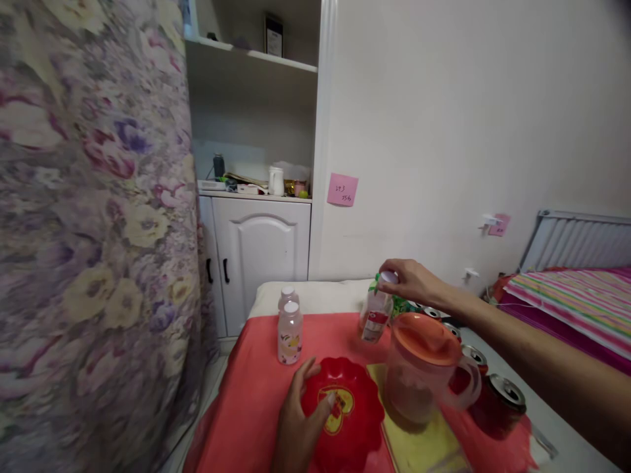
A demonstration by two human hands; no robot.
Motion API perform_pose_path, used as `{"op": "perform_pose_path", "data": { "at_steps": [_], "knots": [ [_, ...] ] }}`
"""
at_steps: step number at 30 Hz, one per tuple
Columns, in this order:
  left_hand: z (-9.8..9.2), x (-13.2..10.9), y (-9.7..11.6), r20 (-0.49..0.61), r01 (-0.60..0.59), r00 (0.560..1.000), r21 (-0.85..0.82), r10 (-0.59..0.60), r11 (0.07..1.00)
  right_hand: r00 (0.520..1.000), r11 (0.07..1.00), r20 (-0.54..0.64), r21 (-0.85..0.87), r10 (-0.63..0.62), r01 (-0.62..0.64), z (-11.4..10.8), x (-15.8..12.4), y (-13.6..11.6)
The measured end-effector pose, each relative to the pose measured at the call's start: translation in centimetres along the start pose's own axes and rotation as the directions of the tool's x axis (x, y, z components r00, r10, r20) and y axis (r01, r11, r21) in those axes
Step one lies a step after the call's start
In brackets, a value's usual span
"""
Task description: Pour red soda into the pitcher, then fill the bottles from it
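Observation:
My right hand grips the white cap of a small clear bottle with a red label, held tilted just above the red cloth. My left hand rests on the near left rim of a red scalloped plate, thumb on the plate, fingers curled round its edge. Two small pink bottles with white caps stand upright to the left, beyond the plate. A clear pitcher with an orange lid stands to the right of the plate, on a yellow mat.
The red cloth covers the table. Several red drink cans stand at the right behind the pitcher. A floral curtain hangs close at the left. A white cupboard with cluttered shelves stands behind; a striped bed lies at the right.

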State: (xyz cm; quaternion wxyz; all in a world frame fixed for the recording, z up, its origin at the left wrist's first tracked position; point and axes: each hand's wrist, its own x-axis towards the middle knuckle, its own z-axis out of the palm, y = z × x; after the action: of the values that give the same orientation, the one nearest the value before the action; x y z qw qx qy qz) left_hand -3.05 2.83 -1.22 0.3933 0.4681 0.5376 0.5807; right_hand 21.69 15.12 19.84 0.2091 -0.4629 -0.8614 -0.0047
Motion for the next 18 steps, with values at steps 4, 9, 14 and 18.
{"op": "perform_pose_path", "data": {
  "at_steps": [4,9,14,18],
  "knots": [
    [0.2,0.2,-0.5,0.002,0.024,1.0,0.005,-0.024,1.0,0.998,0.997,0.009,-0.044,0.058,-0.058,0.7,1.3,2.7],
    [0.1,0.4,-1.5,0.016,0.032,0.999,0.025,-0.032,0.999,0.992,0.988,0.028,-0.095,0.126,-0.123,2.2,2.5,5.1],
    [0.1,0.5,-2.0,-0.048,0.007,0.999,0.006,-0.007,1.0,0.975,0.964,0.038,-0.166,0.217,-0.208,3.8,2.8,7.1],
    [-0.3,1.0,-2.0,0.014,0.039,0.999,0.016,-0.039,0.999,0.956,0.934,0.036,-0.226,0.292,-0.277,5.0,3.0,8.6]
  ]
}}
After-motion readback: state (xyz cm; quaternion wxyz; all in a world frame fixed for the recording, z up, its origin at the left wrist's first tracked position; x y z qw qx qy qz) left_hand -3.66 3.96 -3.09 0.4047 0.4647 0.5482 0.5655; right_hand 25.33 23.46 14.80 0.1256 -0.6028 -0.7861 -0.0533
